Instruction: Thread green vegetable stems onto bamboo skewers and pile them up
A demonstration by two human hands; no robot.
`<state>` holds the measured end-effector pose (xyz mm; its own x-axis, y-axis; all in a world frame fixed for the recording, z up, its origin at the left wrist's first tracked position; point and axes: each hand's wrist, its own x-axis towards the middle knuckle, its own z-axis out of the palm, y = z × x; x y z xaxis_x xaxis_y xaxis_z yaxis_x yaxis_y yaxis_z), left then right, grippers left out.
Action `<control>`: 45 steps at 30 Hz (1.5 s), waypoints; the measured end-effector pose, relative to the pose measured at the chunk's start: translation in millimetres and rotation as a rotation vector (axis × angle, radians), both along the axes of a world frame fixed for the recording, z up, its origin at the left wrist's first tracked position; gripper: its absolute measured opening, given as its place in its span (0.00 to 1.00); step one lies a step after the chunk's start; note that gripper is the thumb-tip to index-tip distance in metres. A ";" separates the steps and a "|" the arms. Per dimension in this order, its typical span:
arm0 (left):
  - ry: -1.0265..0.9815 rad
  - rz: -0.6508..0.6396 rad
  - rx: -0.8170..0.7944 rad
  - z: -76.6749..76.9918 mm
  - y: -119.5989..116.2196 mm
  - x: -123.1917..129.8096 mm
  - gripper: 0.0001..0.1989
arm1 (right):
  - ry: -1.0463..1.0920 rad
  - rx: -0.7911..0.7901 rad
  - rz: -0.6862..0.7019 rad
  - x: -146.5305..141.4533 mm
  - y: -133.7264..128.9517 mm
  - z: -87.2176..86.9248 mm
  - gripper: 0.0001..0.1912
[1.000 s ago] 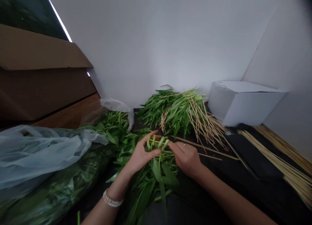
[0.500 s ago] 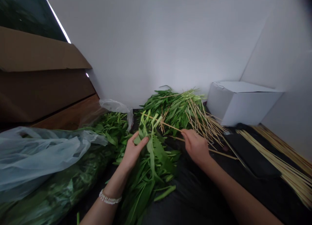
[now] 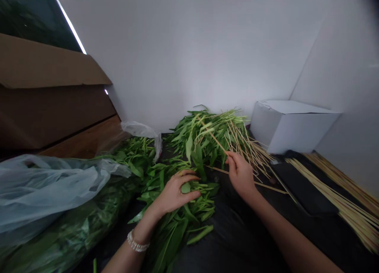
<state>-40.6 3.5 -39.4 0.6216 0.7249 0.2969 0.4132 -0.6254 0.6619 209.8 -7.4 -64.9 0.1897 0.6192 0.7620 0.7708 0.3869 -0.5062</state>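
My right hand (image 3: 241, 176) pinches the near end of a thin wooden skewer (image 3: 219, 143) that slants up and to the left. Leafy green stems (image 3: 194, 131) hang threaded on its far part. Over a loose pile of leafy greens (image 3: 168, 241) lies my left hand (image 3: 177, 190), fingers curved and thumb apart, touching the cut stems, with a leaf showing between thumb and fingers. At the back, against the wall, more greens on skewers (image 3: 180, 133) are heaped, the bare skewer ends (image 3: 250, 150) fanning to the right.
A clear plastic bag (image 3: 71, 225) of greens fills the left side, in front of a cardboard box (image 3: 53, 115). To the right are a white box (image 3: 299, 127), a dark flat phone-like object (image 3: 304, 188) and bundles of loose skewers (image 3: 349, 214). Black sheeting (image 3: 233, 241) covers the work surface.
My left hand has left the threaded stems and come down and right onto the loose pile. The skewer's far end has swung up and away, carrying its greens toward the back heap.
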 end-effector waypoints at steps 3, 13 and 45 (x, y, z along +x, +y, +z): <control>0.167 0.009 0.079 -3.9 -1.4 1.6 0.22 | -0.267 -0.047 -0.005 -3.5 3.9 -10.8 0.16; 0.251 -0.005 0.158 -3.8 -0.8 2.6 0.23 | -0.432 -0.326 -0.053 19.6 52.8 13.6 0.14; 0.314 -0.015 0.258 -8.4 0.8 1.5 0.22 | 0.485 0.190 -0.242 152.5 25.0 56.4 0.05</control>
